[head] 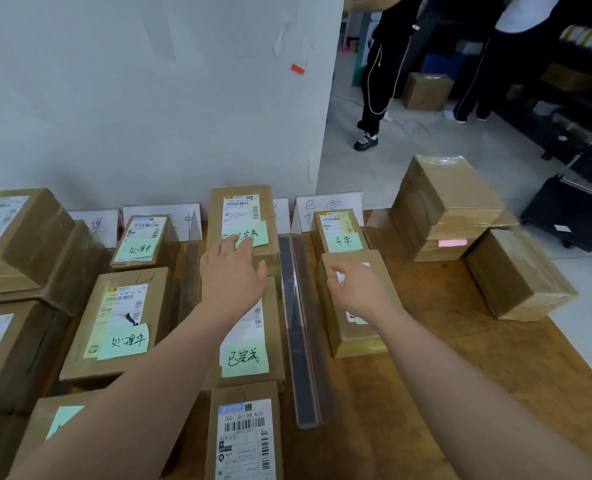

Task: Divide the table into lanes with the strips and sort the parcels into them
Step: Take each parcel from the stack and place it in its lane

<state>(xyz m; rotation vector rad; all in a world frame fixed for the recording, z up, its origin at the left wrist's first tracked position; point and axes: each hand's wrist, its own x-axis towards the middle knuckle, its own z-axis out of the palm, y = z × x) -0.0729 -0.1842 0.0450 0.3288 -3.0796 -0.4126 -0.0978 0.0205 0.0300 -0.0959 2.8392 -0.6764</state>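
Note:
Brown parcels with green notes lie in lanes on the wooden table [443,358]. A clear strip [299,327] runs front to back between two lanes, and another strip [192,268] stands further left. My left hand [232,271] reaches forward with straight fingers touching the green note on the far parcel [240,216] of the middle lane. My right hand [360,289] rests with loosely spread fingers on the top of a parcel [350,306] in the right lane. Behind it sits a smaller parcel [339,230] with a green note.
White folded lane signs [329,206] stand along the wall. Stacked parcels [443,202] and another box [516,275] sit at the table's right end, more stacks [20,244] at the left. Two people [384,64] stand on the floor beyond, near a black cart [564,209].

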